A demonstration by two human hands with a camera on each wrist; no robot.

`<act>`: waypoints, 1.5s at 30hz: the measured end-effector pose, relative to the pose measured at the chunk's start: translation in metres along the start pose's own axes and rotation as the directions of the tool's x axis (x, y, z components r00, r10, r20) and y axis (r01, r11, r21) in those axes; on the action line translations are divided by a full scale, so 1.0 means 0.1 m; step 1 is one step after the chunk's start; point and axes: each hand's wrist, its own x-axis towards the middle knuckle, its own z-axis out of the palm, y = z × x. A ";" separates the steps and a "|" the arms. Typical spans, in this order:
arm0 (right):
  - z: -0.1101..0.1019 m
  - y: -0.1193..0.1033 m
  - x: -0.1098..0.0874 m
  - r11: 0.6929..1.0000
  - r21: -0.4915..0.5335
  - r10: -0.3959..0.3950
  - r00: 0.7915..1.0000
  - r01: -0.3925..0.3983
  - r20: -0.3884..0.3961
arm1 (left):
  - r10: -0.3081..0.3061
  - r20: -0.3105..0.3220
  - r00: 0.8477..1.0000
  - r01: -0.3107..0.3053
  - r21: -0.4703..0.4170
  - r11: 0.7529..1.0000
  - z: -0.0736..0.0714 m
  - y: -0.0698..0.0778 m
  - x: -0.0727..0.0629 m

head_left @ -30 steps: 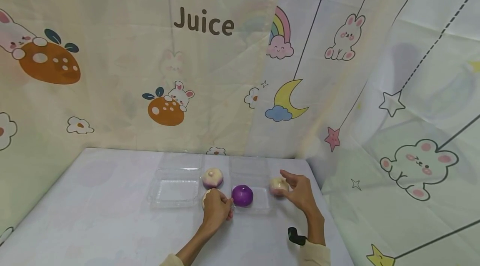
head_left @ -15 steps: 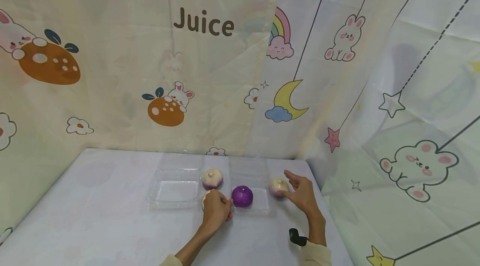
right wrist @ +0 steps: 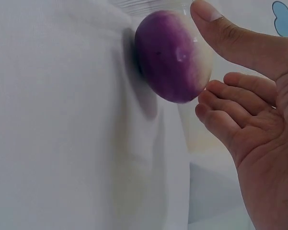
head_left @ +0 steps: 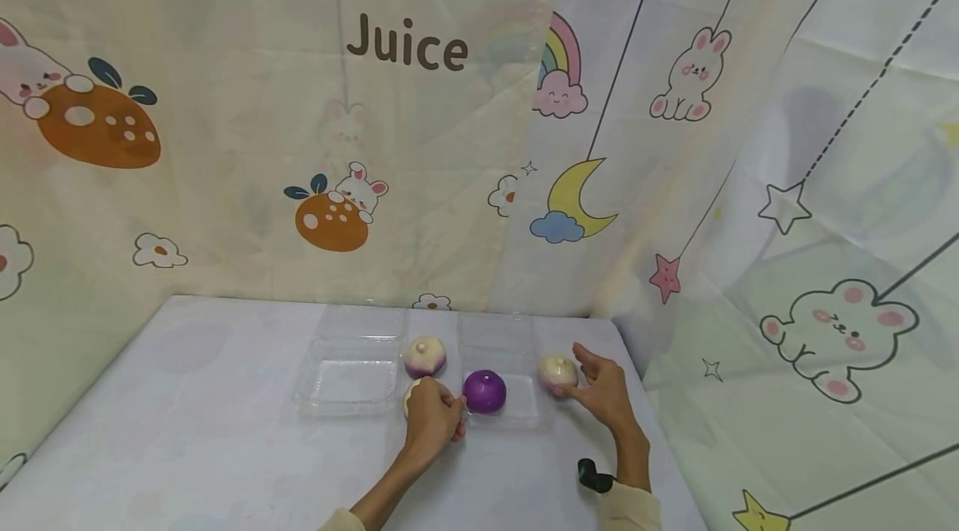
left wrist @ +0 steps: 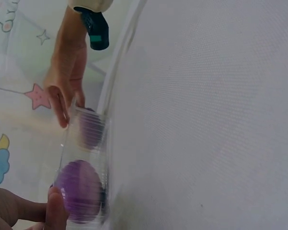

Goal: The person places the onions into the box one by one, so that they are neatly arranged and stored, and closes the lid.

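My left hand (head_left: 434,413) pinches the left edge of a clear plastic clamshell box (head_left: 526,410); thumb and finger meet at its wall in the left wrist view. Inside that box sits a round, glossy purple vegetable (head_left: 484,392), perhaps an onion or turnip. To the box's right stands a cream-and-purple turnip-like vegetable (head_left: 558,373). Beside it my right hand (head_left: 603,388) is spread, its thumb at or very near the surface and the fingers (right wrist: 239,103) loose. Another cream-and-purple one (head_left: 424,356) lies between the boxes, and a third is mostly hidden behind my left hand.
A second clear clamshell box (head_left: 350,385) lies with its lid back, left of the vegetables. The white-covered table (head_left: 225,431) ends at a printed cloth wall (head_left: 419,181) behind and another on the right.
My right hand has drawn slightly to the right, its upper fingers now farther from the cream-and-purple vegetable. My left hand and the boxes look the same.
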 end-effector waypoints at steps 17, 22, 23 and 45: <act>0.05 0.14 0.01 0.999 0.036 -0.010 1.000 0.009 0.023 | 0.014 0.005 1.000 -0.014 -0.002 1.000 0.00 0.01 0.02; 0.08 0.14 0.01 0.999 0.045 0.008 1.000 -0.009 0.021 | 0.008 0.011 1.000 -0.008 -0.021 1.000 0.00 0.02 0.03; 0.09 0.14 0.02 0.999 0.048 0.012 1.000 -0.013 0.020 | 0.008 0.012 1.000 -0.008 -0.024 1.000 0.00 0.02 0.03; 0.21 0.20 0.01 0.997 0.059 0.044 0.999 -0.044 0.000 | -0.002 0.020 1.000 0.003 -0.042 0.999 -0.01 -0.01 0.02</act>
